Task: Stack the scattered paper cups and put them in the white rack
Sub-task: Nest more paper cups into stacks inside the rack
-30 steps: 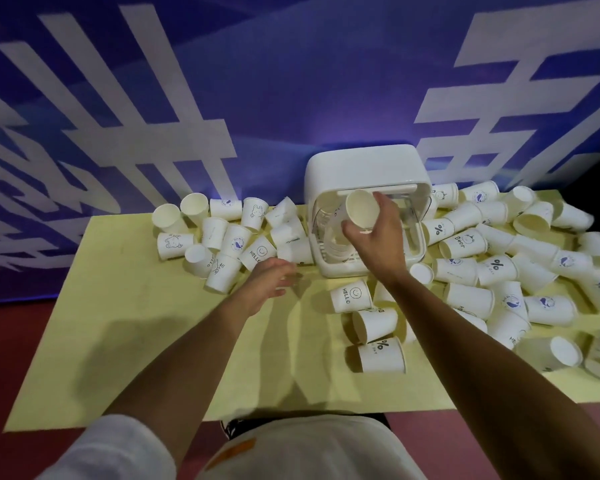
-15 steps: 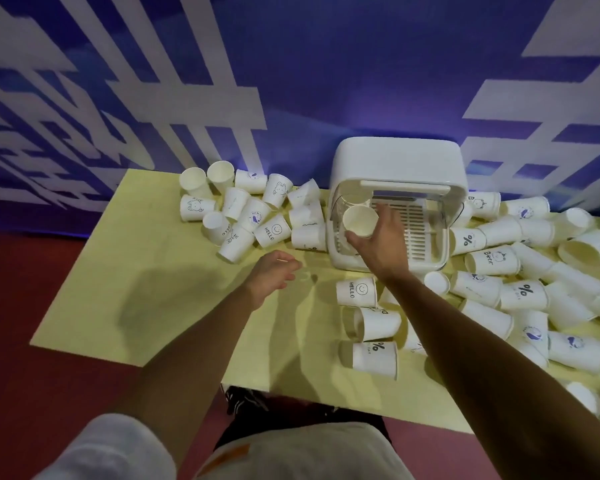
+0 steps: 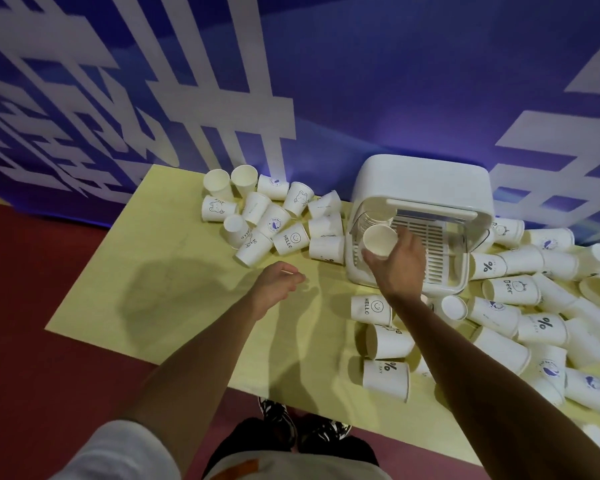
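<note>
At the white rack (image 3: 420, 183), right grip (image 3: 395, 265) clasps one paper cup (image 3: 380, 240); left grip (image 3: 276, 282) hangs slack, empty; most scattered cups (image 3: 511, 291) await stacking.

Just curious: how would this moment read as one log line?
right hand: holds cup at rack | left hand: empty, over table | loose cups: scattered

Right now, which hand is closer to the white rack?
Right. The right hand holds a cup at the white rack opening; the left hand hangs above the table, apart.
</note>
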Available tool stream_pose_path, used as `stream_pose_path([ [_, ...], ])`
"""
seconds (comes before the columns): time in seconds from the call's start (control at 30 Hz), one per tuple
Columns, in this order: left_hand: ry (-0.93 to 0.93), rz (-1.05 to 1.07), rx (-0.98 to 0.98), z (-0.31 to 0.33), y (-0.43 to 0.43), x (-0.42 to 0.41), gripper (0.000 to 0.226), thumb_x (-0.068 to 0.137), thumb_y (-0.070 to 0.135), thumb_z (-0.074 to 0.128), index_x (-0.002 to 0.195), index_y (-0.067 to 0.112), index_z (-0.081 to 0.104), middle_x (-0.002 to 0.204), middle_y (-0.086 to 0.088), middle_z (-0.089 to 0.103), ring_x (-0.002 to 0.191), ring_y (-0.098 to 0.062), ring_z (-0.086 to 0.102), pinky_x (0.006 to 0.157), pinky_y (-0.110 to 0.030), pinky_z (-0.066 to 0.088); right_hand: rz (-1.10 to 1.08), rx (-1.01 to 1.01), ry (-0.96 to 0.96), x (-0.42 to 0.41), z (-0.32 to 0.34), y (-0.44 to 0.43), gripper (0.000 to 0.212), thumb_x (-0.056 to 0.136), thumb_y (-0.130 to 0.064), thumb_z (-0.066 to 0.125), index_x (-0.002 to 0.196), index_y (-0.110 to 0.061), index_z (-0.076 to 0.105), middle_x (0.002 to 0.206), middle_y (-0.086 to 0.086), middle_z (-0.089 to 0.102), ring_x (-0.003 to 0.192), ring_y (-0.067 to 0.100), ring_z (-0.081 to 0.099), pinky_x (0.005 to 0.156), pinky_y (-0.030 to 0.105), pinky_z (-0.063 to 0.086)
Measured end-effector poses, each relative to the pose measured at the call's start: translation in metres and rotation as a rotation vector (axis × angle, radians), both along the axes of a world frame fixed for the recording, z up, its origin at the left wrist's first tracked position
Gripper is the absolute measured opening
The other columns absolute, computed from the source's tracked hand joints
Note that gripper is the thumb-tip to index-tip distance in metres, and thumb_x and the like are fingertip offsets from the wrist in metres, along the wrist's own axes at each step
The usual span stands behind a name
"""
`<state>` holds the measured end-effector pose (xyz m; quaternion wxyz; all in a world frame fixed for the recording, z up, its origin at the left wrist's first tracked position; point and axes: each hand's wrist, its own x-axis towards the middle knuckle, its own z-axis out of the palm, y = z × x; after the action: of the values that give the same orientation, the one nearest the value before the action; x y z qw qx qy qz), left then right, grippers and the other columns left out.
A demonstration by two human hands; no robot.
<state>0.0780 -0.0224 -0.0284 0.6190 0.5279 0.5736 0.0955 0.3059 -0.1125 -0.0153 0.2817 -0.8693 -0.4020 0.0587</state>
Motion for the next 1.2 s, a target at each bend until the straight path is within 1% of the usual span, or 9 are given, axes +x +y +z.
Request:
stream_pose_path([
  [0.1,0.018,-0.001,0.027,0.003,0.013,-0.009,0.028,0.088,0.026,0.070,0.112,0.013,0.061,0.107,-0.005,0.066,0.093,-0.017,0.062,0.080,-0.029,0.049,0.075,0.081,-0.087,-0.021,0.003,0.005,0.059,0.081,-0.035,0.075,0.126,-0.005,0.052,0.117,0.016,0.057,0.108,0.033,0.052,0.093,0.044,0.043],
  [0.23,0.055,0.015,0.054,0.005,0.034,-0.027,0.033,0.085,0.028,0.072,0.114,0.015,0.061,0.113,-0.002,0.065,0.105,-0.020,0.061,0.098,-0.039,0.049,0.157,0.018,0.001,-0.060,0.005,0.027,0.049,0.085,-0.035,0.071,0.124,-0.010,0.055,0.118,0.013,0.059,0.107,0.032,0.055,0.092,0.043,0.046],
  [0.53,0.116,0.219,0.182,-0.011,0.091,-0.084,0.028,0.083,0.023,0.074,0.107,0.013,0.064,0.102,0.004,0.065,0.087,-0.012,0.061,0.068,-0.020,0.043,0.131,-0.157,0.381,-0.153,-0.015,0.082,0.056,0.086,-0.042,0.071,0.129,-0.010,0.053,0.120,0.008,0.063,0.109,0.028,0.060,0.092,0.040,0.049],
  [0.63,0.143,0.240,0.183,-0.020,0.110,-0.096,0.030,0.082,0.024,0.075,0.107,0.014,0.062,0.105,0.001,0.065,0.096,-0.017,0.062,0.076,-0.024,0.043,0.099,-0.209,0.477,-0.174,-0.023,0.100,0.058,0.087,-0.044,0.070,0.131,-0.011,0.051,0.122,0.006,0.066,0.111,0.026,0.062,0.093,0.038,0.049],
  [0.83,0.155,0.210,0.158,-0.031,0.148,-0.093,0.072,0.079,0.028,0.080,0.138,0.011,0.043,0.137,-0.010,0.050,0.121,-0.024,0.053,0.095,-0.031,0.045,0.054,-0.296,0.602,-0.195,-0.043,0.128,0.064,0.084,-0.046,0.074,0.129,-0.006,0.050,0.125,0.011,0.065,0.117,0.029,0.060,0.095,0.039,0.048],
  [0.97,0.142,0.160,0.183,-0.040,0.166,-0.084,0.083,0.077,0.027,0.080,0.147,0.018,0.036,0.143,-0.011,0.045,0.127,-0.027,0.051,0.102,-0.039,0.047,-0.028,-0.320,0.693,-0.203,-0.057,0.152,0.065,0.084,-0.045,0.074,0.129,-0.006,0.049,0.124,0.013,0.065,0.118,0.031,0.060,0.095,0.038,0.049],
  [1.03,0.129,0.122,0.183,-0.043,0.171,-0.081,0.083,0.077,0.025,0.080,0.147,0.021,0.037,0.141,-0.008,0.049,0.125,-0.027,0.052,0.102,-0.042,0.048,-0.065,-0.336,0.688,-0.208,-0.063,0.162,0.068,0.083,-0.049,0.074,0.129,-0.006,0.049,0.122,0.014,0.066,0.116,0.032,0.061,0.095,0.040,0.050],
  [1.13,0.110,0.095,0.217,-0.048,0.174,-0.080,0.074,0.076,0.021,0.080,0.142,0.024,0.045,0.126,0.001,0.057,0.116,-0.020,0.056,0.088,-0.029,0.047,-0.124,-0.336,0.690,-0.215,-0.074,0.172,0.069,0.082,-0.054,0.073,0.127,-0.007,0.052,0.122,0.014,0.066,0.115,0.033,0.061,0.093,0.039,0.050],
  [1.2,0.101,0.088,0.233,-0.051,0.174,-0.081,0.066,0.076,0.020,0.080,0.135,0.024,0.051,0.120,0.003,0.060,0.110,-0.019,0.057,0.084,-0.029,0.048,-0.158,-0.289,0.728,-0.218,-0.081,0.176,0.066,0.084,-0.051,0.073,0.127,-0.006,0.052,0.123,0.014,0.066,0.116,0.033,0.061,0.094,0.039,0.049],
])
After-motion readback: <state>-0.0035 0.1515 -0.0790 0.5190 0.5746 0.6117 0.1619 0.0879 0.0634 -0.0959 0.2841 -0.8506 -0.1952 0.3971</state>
